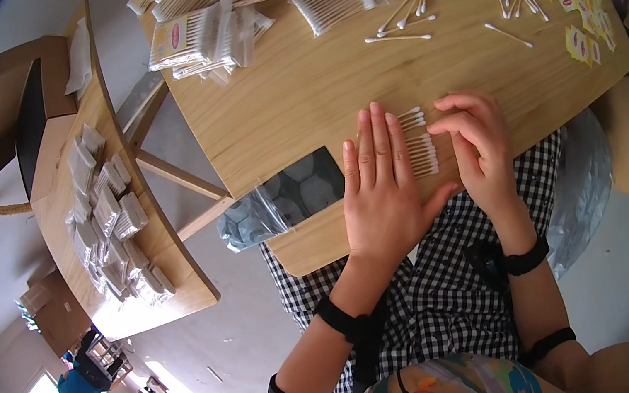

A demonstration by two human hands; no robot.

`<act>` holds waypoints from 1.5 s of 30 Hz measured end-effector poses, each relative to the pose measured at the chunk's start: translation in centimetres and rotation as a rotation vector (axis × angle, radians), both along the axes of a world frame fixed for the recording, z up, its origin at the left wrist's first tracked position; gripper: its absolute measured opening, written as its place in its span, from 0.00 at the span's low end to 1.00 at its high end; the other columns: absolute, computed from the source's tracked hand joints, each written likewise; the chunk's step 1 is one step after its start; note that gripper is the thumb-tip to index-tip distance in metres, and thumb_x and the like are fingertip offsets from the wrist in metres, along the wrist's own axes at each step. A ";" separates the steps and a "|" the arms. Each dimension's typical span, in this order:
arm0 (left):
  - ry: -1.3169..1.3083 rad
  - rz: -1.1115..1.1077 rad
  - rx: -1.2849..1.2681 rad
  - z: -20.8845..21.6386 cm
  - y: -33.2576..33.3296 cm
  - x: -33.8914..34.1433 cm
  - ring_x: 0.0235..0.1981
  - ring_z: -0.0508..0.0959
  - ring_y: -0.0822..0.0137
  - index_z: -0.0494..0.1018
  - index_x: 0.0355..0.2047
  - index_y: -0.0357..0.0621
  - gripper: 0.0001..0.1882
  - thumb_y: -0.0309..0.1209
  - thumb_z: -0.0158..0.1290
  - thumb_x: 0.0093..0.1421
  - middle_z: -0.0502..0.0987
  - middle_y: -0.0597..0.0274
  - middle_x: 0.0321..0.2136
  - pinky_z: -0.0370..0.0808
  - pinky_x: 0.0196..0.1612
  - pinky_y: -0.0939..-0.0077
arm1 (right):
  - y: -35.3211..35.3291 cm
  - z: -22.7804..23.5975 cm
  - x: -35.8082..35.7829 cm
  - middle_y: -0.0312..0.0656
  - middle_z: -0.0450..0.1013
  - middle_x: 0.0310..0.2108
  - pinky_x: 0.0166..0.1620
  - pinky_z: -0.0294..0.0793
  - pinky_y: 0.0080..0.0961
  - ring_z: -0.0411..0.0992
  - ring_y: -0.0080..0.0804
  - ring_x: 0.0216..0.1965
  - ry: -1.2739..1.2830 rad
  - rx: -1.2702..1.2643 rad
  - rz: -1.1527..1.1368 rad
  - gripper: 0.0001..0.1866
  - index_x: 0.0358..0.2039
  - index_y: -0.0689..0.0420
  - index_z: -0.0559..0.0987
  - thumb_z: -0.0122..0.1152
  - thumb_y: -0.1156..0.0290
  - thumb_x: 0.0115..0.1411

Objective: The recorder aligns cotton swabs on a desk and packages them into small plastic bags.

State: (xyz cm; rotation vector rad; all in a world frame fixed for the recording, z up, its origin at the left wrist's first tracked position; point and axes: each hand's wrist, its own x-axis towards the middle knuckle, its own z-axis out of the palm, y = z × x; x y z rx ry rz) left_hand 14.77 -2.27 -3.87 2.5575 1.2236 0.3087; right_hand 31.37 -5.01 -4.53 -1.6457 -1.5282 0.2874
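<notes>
White-tipped cotton swabs (420,146) lie in an even row between the left hand (381,185), fingers flat together, and the right hand (478,144), fingers curled.

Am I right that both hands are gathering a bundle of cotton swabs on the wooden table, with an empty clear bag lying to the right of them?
Not quite: in the head view the clear bag lies to the left of the left hand, not the right. The right hand and left hand do flank the cotton swabs on the wooden table.

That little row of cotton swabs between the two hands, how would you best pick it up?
Pinch the swab row across its wooden middles, thumb on one flank, fingers on the other, probably from above. They lie flat, side by side on the wooden table, between left hand and right hand.
</notes>
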 end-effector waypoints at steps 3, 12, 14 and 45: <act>0.001 0.003 -0.010 0.3 0.1 -0.2 0.73 0.54 0.44 0.54 0.68 0.24 0.60 0.69 0.52 0.55 0.55 0.35 0.70 0.51 0.72 0.46 | 0.3 0.7 -0.2 0.41 0.76 0.46 0.52 0.70 0.38 0.72 0.44 0.49 0.002 -0.022 0.004 0.14 0.37 0.54 0.82 0.56 0.85 0.54; 0.002 0.001 -0.043 0.2 0.0 -0.3 0.73 0.54 0.44 0.54 0.68 0.25 0.59 0.68 0.53 0.55 0.55 0.35 0.70 0.51 0.71 0.45 | 0.2 0.5 -0.4 0.42 0.75 0.47 0.53 0.70 0.39 0.72 0.44 0.50 -0.048 -0.063 -0.004 0.15 0.39 0.53 0.83 0.56 0.83 0.55; 0.002 0.002 -0.046 0.3 0.1 -0.3 0.73 0.54 0.44 0.55 0.68 0.25 0.59 0.68 0.53 0.55 0.56 0.35 0.70 0.51 0.71 0.46 | 0.2 0.6 -0.4 0.41 0.75 0.47 0.53 0.70 0.39 0.72 0.44 0.50 -0.048 -0.067 -0.004 0.15 0.39 0.53 0.83 0.56 0.83 0.55; 0.007 0.001 -0.049 0.4 0.1 -0.3 0.73 0.53 0.44 0.55 0.68 0.24 0.60 0.68 0.53 0.55 0.55 0.35 0.70 0.49 0.72 0.46 | 0.2 0.7 -0.4 0.41 0.75 0.46 0.52 0.71 0.38 0.72 0.43 0.48 -0.052 -0.059 -0.005 0.13 0.37 0.54 0.83 0.57 0.84 0.54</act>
